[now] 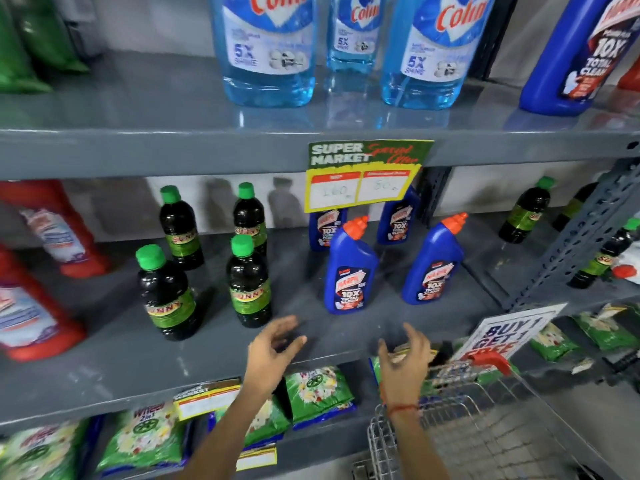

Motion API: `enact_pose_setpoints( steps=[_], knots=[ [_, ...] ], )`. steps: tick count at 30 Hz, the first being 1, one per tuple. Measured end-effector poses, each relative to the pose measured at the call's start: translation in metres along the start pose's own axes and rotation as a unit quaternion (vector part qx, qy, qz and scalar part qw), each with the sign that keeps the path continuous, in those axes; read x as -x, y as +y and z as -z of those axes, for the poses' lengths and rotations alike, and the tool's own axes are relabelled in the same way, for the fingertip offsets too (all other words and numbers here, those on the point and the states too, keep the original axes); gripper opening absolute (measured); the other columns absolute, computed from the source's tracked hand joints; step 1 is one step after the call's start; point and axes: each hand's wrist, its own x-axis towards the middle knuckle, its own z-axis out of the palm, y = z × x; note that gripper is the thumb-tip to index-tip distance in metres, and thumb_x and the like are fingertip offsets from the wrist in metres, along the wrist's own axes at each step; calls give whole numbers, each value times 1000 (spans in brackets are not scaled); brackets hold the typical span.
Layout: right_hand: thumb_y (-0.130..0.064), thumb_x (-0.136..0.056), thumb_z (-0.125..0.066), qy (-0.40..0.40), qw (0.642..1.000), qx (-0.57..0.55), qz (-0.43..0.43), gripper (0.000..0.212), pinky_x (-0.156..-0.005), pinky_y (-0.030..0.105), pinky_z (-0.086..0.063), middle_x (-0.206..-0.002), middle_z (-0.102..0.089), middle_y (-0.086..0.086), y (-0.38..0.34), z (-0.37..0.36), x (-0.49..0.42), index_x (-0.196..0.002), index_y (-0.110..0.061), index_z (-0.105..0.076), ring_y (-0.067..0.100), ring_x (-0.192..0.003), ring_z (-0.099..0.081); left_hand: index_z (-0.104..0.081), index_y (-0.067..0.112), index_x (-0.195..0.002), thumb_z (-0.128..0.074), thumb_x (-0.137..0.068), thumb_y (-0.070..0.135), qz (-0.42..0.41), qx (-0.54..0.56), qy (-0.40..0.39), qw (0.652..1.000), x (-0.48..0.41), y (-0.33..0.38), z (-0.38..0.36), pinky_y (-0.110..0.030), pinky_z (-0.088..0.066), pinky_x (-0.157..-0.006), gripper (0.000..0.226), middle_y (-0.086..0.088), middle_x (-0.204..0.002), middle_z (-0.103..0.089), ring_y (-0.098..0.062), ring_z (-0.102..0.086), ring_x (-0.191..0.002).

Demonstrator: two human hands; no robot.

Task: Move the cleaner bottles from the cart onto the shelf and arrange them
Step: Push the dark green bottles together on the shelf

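Note:
Two blue cleaner bottles with orange caps stand upright at the front of the grey middle shelf [346,337]: one on the left [349,268] and one on the right [433,261]. Two more blue bottles [398,216] stand behind them, partly hidden by a price tag. My left hand [272,351] hovers open over the shelf's front edge, below the left blue bottle. My right hand [403,362] is open too, beside the wire cart [460,420] at the lower right. Neither hand holds anything.
Several dark bottles with green caps [247,282] stand left of the blue ones; red bottles [31,306] sit at the far left. Pale blue glass-cleaner bottles [266,50] fill the upper shelf. Green detergent packs [318,393] lie on the lower shelf. A slotted upright post [575,244] stands right.

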Motion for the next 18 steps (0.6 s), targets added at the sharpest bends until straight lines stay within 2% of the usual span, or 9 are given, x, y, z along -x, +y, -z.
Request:
enact_pose_setpoints(
  steps=[3, 6, 9, 11, 14, 16, 18],
  knots=[
    [-3, -75, -70, -67, 996, -23, 48, 40, -95, 38, -44, -115, -52, 20, -31, -33, 34, -113, -3, -56, 29, -107, -52, -65, 28, -86, -71, -78, 8, -10, 33, 122, 992, 23, -9, 49, -6, -50, -71, 22, 2, -88, -72, -6, -68, -80],
    [-10, -77, -71, -163, 983, -50, 69, 46, -100, 31, -40, -121, -51, 17, -66, -70, 49, -119, -5, -53, 26, -112, -51, -59, 27, -79, -73, -77, 19, -30, 2, 265, 964, 28, -16, 96, -6, -47, -66, 16, 5, -81, -65, -10, -63, -75],
    [-15, -70, -78, -264, 962, -65, 33, 71, -105, 42, -39, -129, -47, 18, -94, -108, 56, -130, -3, -42, 29, -120, -47, -45, 22, -83, -77, -71, 22, -29, -52, 361, 931, 20, -28, 133, -28, -41, -74, 35, -1, -88, -47, -26, -52, -84],
    [-17, -66, -81, -302, 951, -70, 7, 87, -109, 42, -35, -134, -42, 20, -105, -129, 61, -136, -3, -33, 31, -127, -41, -44, 16, -97, -81, -66, 23, -10, -84, 352, 932, 12, -36, 149, -30, -37, -82, 49, -4, -100, -41, -26, -47, -96],
    [-19, -65, -81, -304, 952, -43, -2, 92, -105, 27, -29, -136, -40, 20, -112, -151, 63, -138, -3, -27, 30, -131, -37, -39, 5, -128, -86, -60, 25, 35, -100, 264, 959, -2, -42, 159, -34, -41, -97, 84, -10, -123, -42, -21, -46, -110],
    [-17, -64, -80, -291, 956, -32, 3, 89, -100, 22, -30, -132, -44, 21, -115, -158, 61, -137, -2, -29, 31, -127, -42, -42, 8, -129, -87, -58, 24, 33, -115, 216, 969, -10, -43, 161, -43, -47, -96, 85, -14, -126, -52, -28, -54, -112],
    [-17, -62, -82, -281, 959, -29, 7, 87, -101, 28, -35, -130, -48, 20, -116, -161, 58, -134, -3, -34, 31, -124, -46, -47, 13, -121, -85, -59, 26, 32, -124, 200, 971, -15, -43, 162, -46, -53, -85, 74, -13, -120, -62, -33, -62, -102]
  ],
)
